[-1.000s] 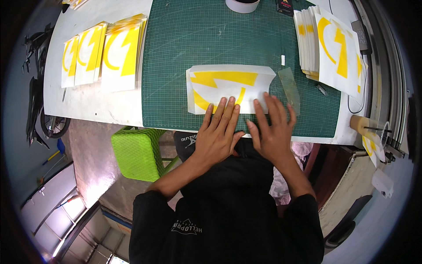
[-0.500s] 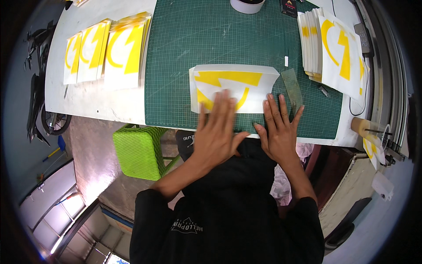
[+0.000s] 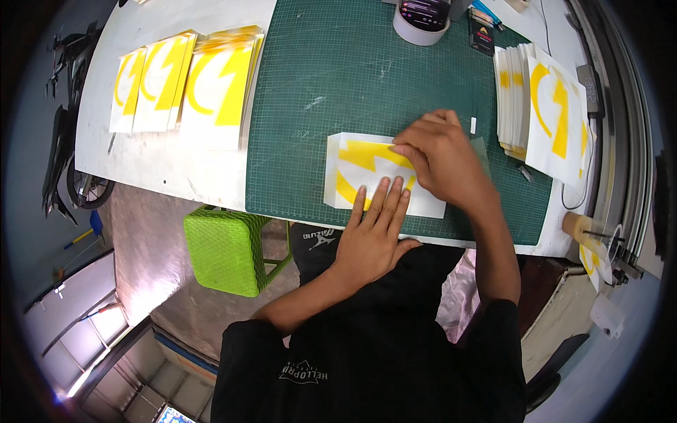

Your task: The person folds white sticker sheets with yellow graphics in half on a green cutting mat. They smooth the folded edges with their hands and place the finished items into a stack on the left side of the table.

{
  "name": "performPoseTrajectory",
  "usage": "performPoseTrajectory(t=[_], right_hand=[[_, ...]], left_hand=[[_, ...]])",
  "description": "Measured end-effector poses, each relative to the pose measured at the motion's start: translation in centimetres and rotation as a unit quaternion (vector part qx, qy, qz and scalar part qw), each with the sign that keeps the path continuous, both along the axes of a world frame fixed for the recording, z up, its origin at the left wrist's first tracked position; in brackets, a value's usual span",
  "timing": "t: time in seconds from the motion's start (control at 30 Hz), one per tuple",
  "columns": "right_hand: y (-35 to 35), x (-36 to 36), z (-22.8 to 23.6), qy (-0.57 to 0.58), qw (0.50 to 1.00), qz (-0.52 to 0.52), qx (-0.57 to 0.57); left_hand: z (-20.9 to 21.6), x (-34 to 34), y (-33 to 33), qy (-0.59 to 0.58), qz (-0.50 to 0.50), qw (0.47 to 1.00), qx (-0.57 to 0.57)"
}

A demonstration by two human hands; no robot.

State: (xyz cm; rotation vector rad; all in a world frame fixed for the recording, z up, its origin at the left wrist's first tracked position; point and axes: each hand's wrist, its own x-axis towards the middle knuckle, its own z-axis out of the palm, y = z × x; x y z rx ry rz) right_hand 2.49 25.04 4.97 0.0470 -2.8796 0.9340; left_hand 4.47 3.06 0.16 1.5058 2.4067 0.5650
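A folded white sheet of paper (image 3: 427, 205) with a yellow printed shape lies on the green cutting mat (image 3: 310, 92), a narrow flap along its left side. My left hand (image 3: 377, 229) is spread flat, fingertips over the paper's lower middle. At the far right part of the paper, my right hand (image 3: 444, 155) is closed, thumb and curled fingers at the upper edge; the hand covers that corner. Just right of this hand, a translucent strip (image 3: 482, 151) shows partly from behind it.
Yellow-and-white printed papers stand in stacks at left (image 3: 218, 92) and right (image 3: 557, 113). Beyond the mat's middle is a white roll (image 3: 422, 32), beside a dark box (image 3: 482, 32). A small grey blade piece (image 3: 525, 173) lies at right. A green stool (image 3: 224, 250) stands below the table edge.
My right hand has risen from flat on the mat to the paper's far edge and closed. My left hand has stopped its blurred motion and rests flat. The view has shifted slightly.
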Motion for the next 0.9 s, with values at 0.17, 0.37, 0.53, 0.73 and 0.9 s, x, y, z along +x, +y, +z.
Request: performPoseTrajectory(t=[0.17, 0.37, 0.53, 0.73, 0.9], right_hand=[[-0.5, -1.0, -2.4, 0.034, 0.998, -0.041, 0.029], [-1.7, -0.3, -3.9, 0.105, 0.989, -0.086, 0.061], [-1.8, -0.2, -4.5, 0.127, 0.985, -0.102, 0.057], [-1.7, -0.2, -5.0, 0.129, 0.983, -0.106, 0.07], [-1.9, 0.1, -5.3, 0.126, 0.982, -0.117, 0.076]], left_hand=[[0.3, -0.1, 0.1, -0.037, 0.011, 0.999, 0.017], [-0.3, -1.7, -0.3, 0.007, 0.062, 0.996, 0.071], [-0.2, -3.3, 0.4, 0.082, 0.06, 0.993, 0.053], [1.2, -7.0, 0.5, 0.013, 0.061, 0.998, -0.004], [0.7, -8.2, 0.1, 0.027, 0.059, 0.997, -0.035]])
